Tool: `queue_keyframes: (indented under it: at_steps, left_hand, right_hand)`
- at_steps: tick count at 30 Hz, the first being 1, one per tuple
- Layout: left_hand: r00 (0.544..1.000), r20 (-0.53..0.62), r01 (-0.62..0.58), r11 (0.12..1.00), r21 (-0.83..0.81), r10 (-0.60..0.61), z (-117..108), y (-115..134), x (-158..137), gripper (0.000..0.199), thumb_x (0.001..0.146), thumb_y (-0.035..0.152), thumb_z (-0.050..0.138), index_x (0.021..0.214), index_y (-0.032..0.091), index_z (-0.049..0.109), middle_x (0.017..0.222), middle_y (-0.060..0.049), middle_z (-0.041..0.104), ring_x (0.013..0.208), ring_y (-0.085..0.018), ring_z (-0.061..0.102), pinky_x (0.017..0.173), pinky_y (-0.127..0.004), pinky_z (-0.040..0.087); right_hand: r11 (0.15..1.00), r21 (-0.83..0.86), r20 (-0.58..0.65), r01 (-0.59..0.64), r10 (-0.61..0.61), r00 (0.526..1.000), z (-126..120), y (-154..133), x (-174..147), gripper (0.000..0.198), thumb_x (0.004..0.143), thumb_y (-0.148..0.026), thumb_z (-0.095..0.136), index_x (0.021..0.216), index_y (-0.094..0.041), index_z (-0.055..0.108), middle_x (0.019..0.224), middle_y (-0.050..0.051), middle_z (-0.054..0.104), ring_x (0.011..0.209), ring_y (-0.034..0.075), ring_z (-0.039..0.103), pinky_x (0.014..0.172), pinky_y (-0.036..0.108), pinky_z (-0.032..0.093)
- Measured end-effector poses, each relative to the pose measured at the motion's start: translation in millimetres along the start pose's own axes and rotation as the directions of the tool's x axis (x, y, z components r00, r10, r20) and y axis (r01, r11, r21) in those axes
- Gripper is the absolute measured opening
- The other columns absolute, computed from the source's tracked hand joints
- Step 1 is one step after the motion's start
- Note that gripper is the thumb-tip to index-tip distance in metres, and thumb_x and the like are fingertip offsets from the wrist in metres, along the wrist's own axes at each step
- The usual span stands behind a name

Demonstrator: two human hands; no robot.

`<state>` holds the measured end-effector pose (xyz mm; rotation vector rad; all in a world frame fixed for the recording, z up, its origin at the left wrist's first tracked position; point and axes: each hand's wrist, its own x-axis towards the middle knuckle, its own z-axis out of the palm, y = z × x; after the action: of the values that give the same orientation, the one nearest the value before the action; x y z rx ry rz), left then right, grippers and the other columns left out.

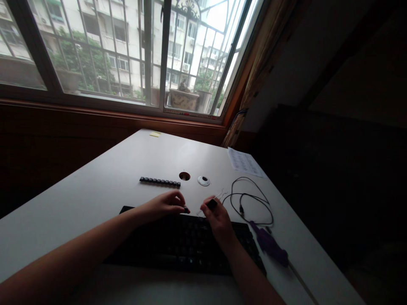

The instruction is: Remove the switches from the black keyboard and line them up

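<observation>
A black keyboard (187, 241) lies on the white table under my forearms. Over its back edge, my left hand (167, 203) pinches a small dark keycap (186, 209) between thumb and fingertips. My right hand (219, 218) is closed around a wire keycap puller (212, 204) with a black handle, and its thin wires stick out past my fingers. The two hands are a short way apart. A straight row of black keycaps (160, 182) is set out on the table beyond my left hand.
Behind my hands are a round hole (184, 176) in the table (95, 190) and its white cover (203, 181). To the right lie a looped black cable (251, 195), a purple brush-like thing (270, 245) and a printed sheet (244, 162). A yellow note (155, 134) sits far back.
</observation>
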<state>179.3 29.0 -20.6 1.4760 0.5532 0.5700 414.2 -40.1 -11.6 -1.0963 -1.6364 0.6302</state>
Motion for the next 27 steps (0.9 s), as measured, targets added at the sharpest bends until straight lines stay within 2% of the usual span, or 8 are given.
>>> queue_keyframes:
  at_steps: [4, 8, 13, 17, 21, 27]
  left_hand:
    - [1.000, 0.004, 0.008, 0.999, -0.035, -0.008, 1, 4, 0, 0.033, 0.087, 0.034, 0.072, 0.108, 0.017, 0.052, 0.111, -0.014, 0.073, 0.100, -0.022, 0.066, 0.086, -0.036, 0.047]
    - [1.000, 0.007, 0.001, 0.999, -0.036, 0.000, 0, 4, 0, 0.035, 0.087, 0.033, 0.072, 0.111, 0.017, 0.052, 0.110, -0.014, 0.073, 0.097, -0.021, 0.065, 0.084, -0.035, 0.047]
    - [1.000, -0.009, 0.008, 1.000, -0.012, -0.008, 0, 1, 0, 0.038, 0.084, 0.037, 0.074, 0.111, 0.018, 0.054, 0.107, -0.010, 0.073, 0.094, -0.021, 0.066, 0.083, -0.034, 0.047]
    - [1.000, 0.012, -0.003, 1.000, -0.020, 0.004, 1, -1, 0, 0.041, 0.082, 0.037, 0.076, 0.112, 0.017, 0.055, 0.102, -0.009, 0.073, 0.093, -0.022, 0.067, 0.085, -0.035, 0.048]
    - [0.998, 0.058, -0.012, 0.999, -0.030, 0.013, 3, 0, -1, 0.042, 0.083, 0.035, 0.076, 0.114, 0.017, 0.055, 0.104, -0.010, 0.074, 0.095, -0.022, 0.068, 0.087, -0.037, 0.048]
    - [0.998, 0.066, -0.016, 1.000, 0.015, 0.015, 5, 2, -1, 0.042, 0.082, 0.035, 0.076, 0.113, 0.017, 0.055, 0.103, -0.010, 0.074, 0.094, -0.022, 0.068, 0.085, -0.036, 0.049]
  right_hand:
    - [0.999, -0.031, -0.050, 0.029, -0.030, 0.998, 3, 0, -3, 0.018, 0.096, -0.035, 0.049, 0.085, -0.022, 0.054, 0.083, 0.002, 0.054, 0.078, 0.017, 0.053, 0.073, 0.029, 0.045]
    - [0.999, -0.047, 0.036, -0.021, 0.023, 0.999, 4, 0, -8, 0.019, 0.100, -0.031, 0.041, 0.095, -0.022, 0.057, 0.072, 0.000, 0.056, 0.065, 0.016, 0.054, 0.063, 0.028, 0.045]
    - [0.947, -0.255, 0.208, 0.194, -0.142, 0.968, 8, 1, -10, 0.021, 0.094, -0.021, 0.051, 0.111, -0.025, 0.062, 0.094, 0.006, 0.068, 0.087, 0.022, 0.063, 0.080, 0.035, 0.048]
    - [0.879, -0.358, 0.287, 0.314, -0.216, 0.933, 14, 4, -9, 0.031, 0.087, -0.020, 0.064, 0.117, -0.026, 0.063, 0.091, 0.006, 0.071, 0.084, 0.023, 0.063, 0.078, 0.036, 0.049]
    - [0.835, -0.424, 0.303, 0.351, -0.234, 0.924, 16, 5, -10, 0.025, 0.088, -0.020, 0.063, 0.113, -0.024, 0.065, 0.085, 0.006, 0.070, 0.080, 0.022, 0.063, 0.075, 0.035, 0.048]
    - [0.822, -0.445, 0.273, 0.356, -0.254, 0.928, 17, 2, -10, 0.016, 0.090, -0.023, 0.061, 0.105, -0.025, 0.067, 0.081, 0.006, 0.071, 0.076, 0.021, 0.063, 0.073, 0.033, 0.047]
